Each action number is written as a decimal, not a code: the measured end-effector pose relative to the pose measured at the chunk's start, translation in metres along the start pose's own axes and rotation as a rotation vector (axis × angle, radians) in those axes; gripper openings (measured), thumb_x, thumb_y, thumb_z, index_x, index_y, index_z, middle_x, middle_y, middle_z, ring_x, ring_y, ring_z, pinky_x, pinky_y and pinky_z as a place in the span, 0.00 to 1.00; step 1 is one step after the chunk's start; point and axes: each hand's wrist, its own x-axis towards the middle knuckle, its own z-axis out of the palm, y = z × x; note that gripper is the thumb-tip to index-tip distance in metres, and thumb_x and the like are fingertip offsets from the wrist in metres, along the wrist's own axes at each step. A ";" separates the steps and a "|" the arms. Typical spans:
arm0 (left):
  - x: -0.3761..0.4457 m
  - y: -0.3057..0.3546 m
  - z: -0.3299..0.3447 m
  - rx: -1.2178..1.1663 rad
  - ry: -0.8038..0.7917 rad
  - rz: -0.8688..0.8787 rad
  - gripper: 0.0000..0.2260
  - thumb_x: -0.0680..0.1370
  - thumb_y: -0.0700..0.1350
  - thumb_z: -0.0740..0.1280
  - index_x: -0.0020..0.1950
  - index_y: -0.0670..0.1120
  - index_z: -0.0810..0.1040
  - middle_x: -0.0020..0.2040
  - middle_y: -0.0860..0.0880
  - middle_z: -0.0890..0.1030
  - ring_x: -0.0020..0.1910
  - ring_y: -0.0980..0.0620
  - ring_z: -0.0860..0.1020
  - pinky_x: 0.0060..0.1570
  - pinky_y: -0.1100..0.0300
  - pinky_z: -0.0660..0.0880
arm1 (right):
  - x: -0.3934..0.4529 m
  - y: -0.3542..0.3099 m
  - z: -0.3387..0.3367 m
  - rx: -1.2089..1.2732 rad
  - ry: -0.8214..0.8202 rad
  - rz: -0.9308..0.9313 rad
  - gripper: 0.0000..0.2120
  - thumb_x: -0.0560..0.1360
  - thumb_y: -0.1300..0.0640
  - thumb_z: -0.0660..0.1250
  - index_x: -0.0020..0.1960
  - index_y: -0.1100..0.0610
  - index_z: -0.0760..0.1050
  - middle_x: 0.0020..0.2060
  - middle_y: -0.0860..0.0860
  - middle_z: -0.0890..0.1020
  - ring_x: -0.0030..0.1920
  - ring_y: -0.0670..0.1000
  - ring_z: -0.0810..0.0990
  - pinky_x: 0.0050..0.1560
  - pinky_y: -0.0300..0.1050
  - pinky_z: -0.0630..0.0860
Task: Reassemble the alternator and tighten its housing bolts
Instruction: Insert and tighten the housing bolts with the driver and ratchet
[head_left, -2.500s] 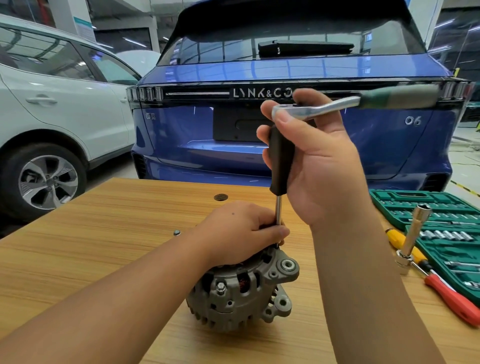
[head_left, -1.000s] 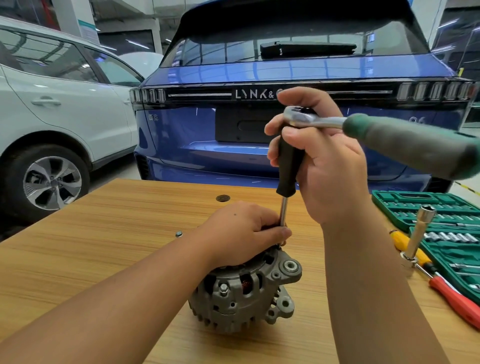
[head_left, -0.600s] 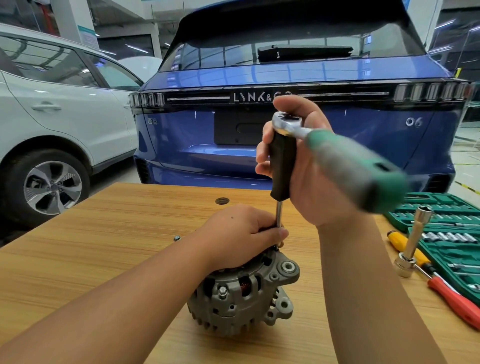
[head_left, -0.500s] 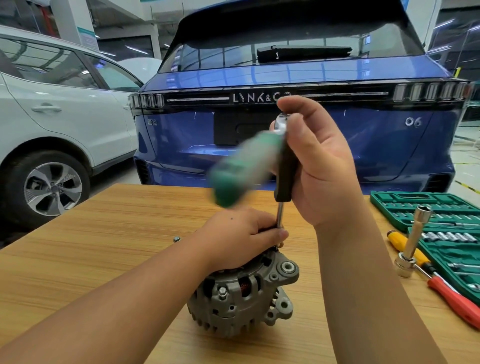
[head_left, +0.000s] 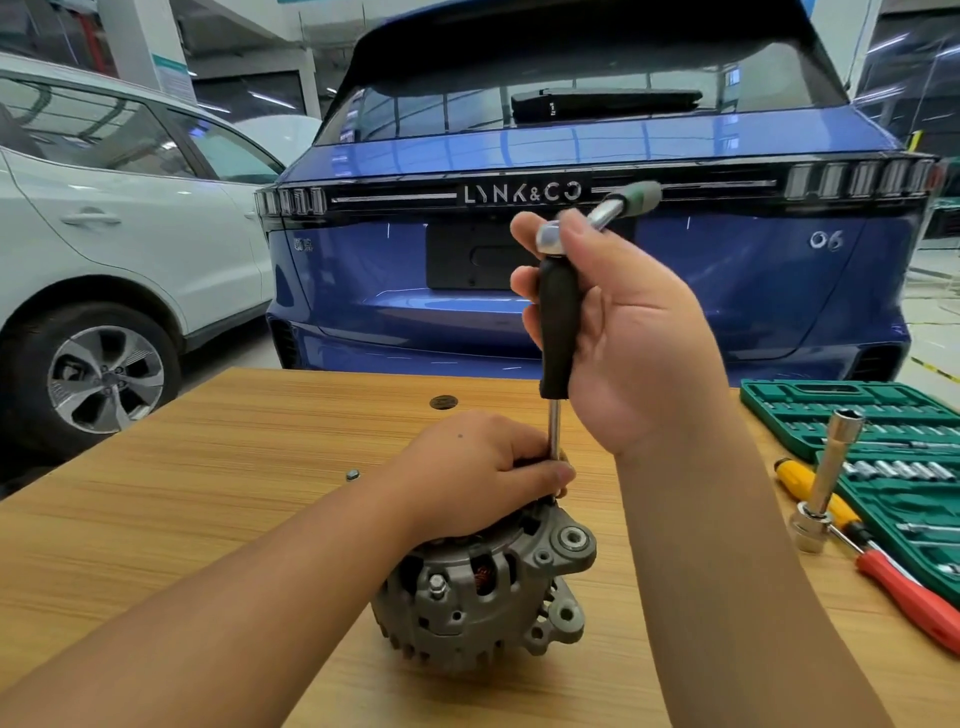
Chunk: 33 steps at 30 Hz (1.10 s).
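Right hand (head_left: 639, 332) curled around an upright extension driver (head_left: 558, 327) topped by a ratchet (head_left: 618, 205) — left hand (head_left: 483, 467) pinching its shaft atop the alternator (head_left: 488, 587).

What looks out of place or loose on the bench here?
A small loose nut or bolt lies alone on the wooden table, left of the alternator and apart from the green socket case. Nothing spilled or damaged.

L hand (head_left: 483, 470): palm down, fingers curled, thumb and fingertips pinched. R hand (head_left: 628, 332): raised above L, upright, fingers wrapped, forearm near vertical.
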 end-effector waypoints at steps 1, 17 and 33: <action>0.000 0.000 0.000 -0.012 0.003 -0.005 0.12 0.81 0.63 0.61 0.52 0.61 0.83 0.43 0.62 0.83 0.43 0.64 0.78 0.47 0.57 0.77 | -0.001 -0.001 -0.001 0.062 -0.046 0.022 0.11 0.73 0.56 0.72 0.54 0.56 0.77 0.48 0.49 0.85 0.41 0.47 0.83 0.43 0.40 0.77; -0.001 -0.001 0.002 -0.046 0.034 -0.007 0.14 0.81 0.64 0.60 0.52 0.60 0.82 0.45 0.61 0.83 0.44 0.65 0.79 0.46 0.58 0.77 | 0.005 0.007 -0.012 -0.083 -0.329 -0.161 0.14 0.79 0.52 0.58 0.57 0.52 0.80 0.47 0.56 0.76 0.41 0.53 0.76 0.44 0.46 0.76; -0.001 0.001 0.000 -0.018 0.014 0.005 0.12 0.82 0.63 0.61 0.52 0.61 0.82 0.45 0.62 0.83 0.45 0.64 0.79 0.52 0.54 0.78 | -0.002 -0.004 -0.001 -0.002 -0.083 0.092 0.10 0.68 0.53 0.71 0.48 0.55 0.80 0.44 0.48 0.84 0.41 0.45 0.80 0.48 0.41 0.73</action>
